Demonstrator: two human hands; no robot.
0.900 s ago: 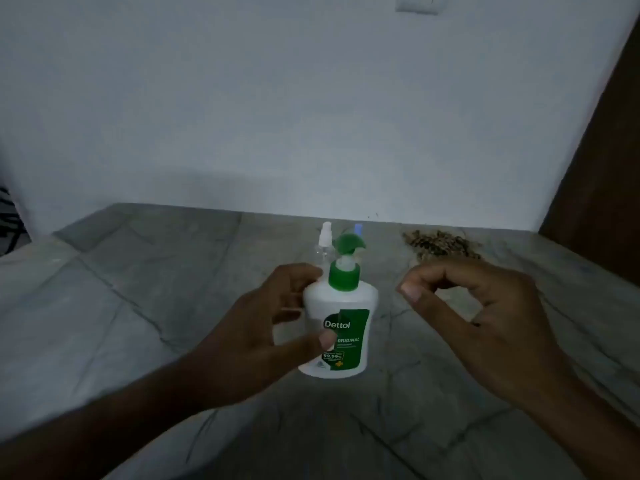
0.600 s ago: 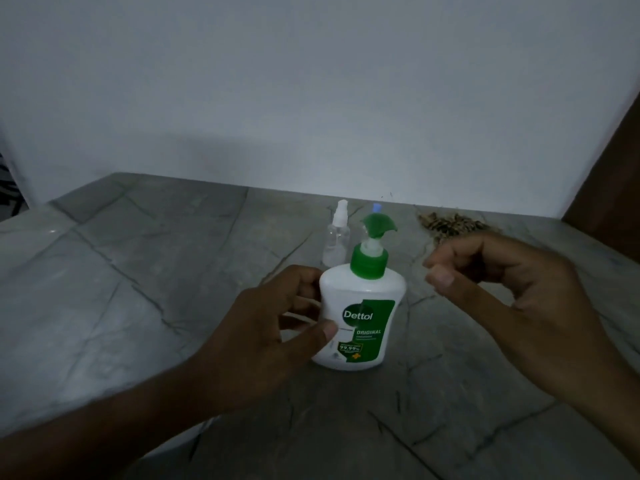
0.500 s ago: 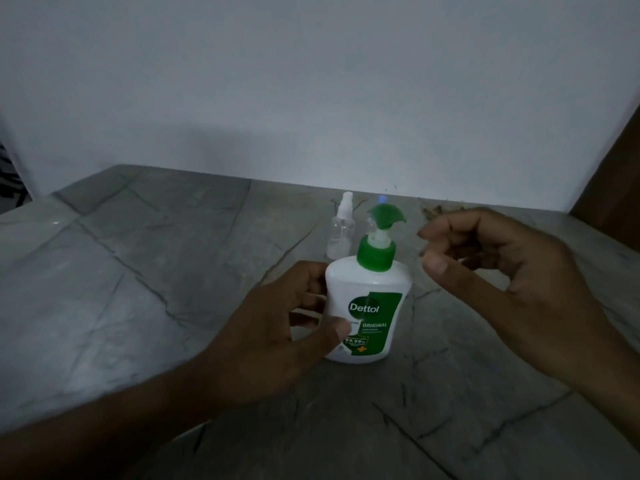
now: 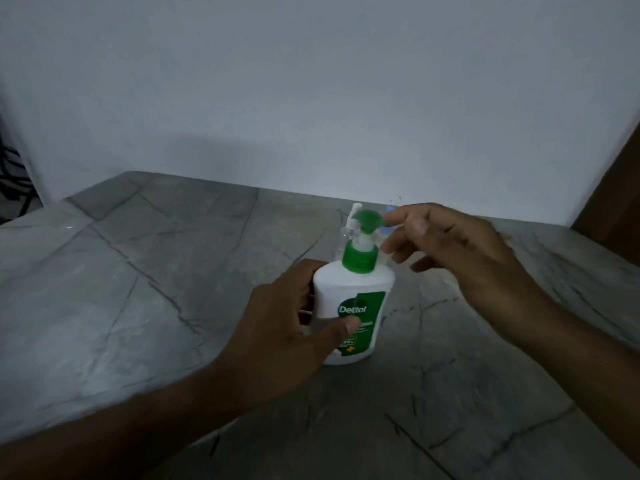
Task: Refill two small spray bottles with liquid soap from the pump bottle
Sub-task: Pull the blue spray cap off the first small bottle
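The white Dettol pump bottle with a green collar and green pump head stands upright on the grey stone surface. My left hand grips its body from the left, thumb across the label. My right hand hovers at the right of the pump head with its fingers loosely bent; the index fingertip reaches the head's edge and the thumb is off it. Right behind the pump bottle stands a small clear spray bottle with a white sprayer. Only a blue tip of the second spray bottle shows, behind my right fingers.
The grey stone slab with dark veins runs back to a white wall. A brown door edge rises at the right. Dark cables or rods sit at the far left edge.
My right hand moved left and up to the green pump head, its fingers loosening from a curled pose. My left hand kept its grip on the bottle. The camera shifted slightly.
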